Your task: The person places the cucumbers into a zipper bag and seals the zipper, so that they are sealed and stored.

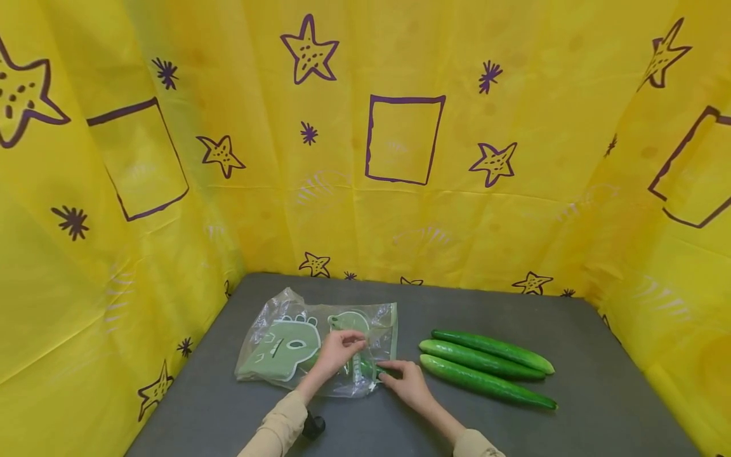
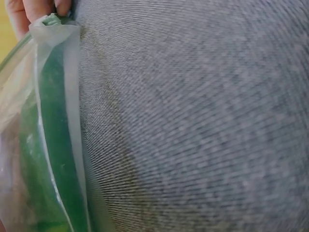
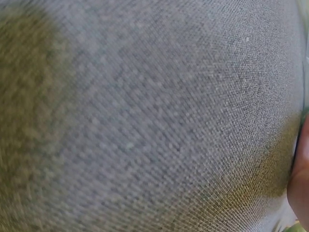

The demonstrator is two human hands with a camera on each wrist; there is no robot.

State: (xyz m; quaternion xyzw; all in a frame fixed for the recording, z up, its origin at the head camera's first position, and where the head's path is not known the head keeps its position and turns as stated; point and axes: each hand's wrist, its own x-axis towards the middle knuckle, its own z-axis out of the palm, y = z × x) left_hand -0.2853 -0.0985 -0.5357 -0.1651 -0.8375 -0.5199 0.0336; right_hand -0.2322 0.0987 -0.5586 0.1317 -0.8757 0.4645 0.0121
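A clear plastic zip bag (image 1: 263, 355) with a green dinosaur print lies on the dark table. Inside it is a cucumber (image 2: 60, 116), its dark green side showing through the film beside the bag's edge. My left hand (image 1: 341, 348) is over the bag and pinches its upper film near the mouth. At the near corner of the mouth, my right hand (image 1: 408, 383) grips the bag's edge between thumb and fingers. The crumpled green zip end (image 2: 51, 20) shows under fingertips in the left wrist view.
Three cucumbers (image 1: 485, 383) lie side by side on the table (image 1: 594, 381) to the right of the bag. A small black object (image 1: 314, 425) is by the left sleeve (image 1: 282, 422). Yellow patterned curtains (image 1: 400, 222) stand around the table's back and sides.
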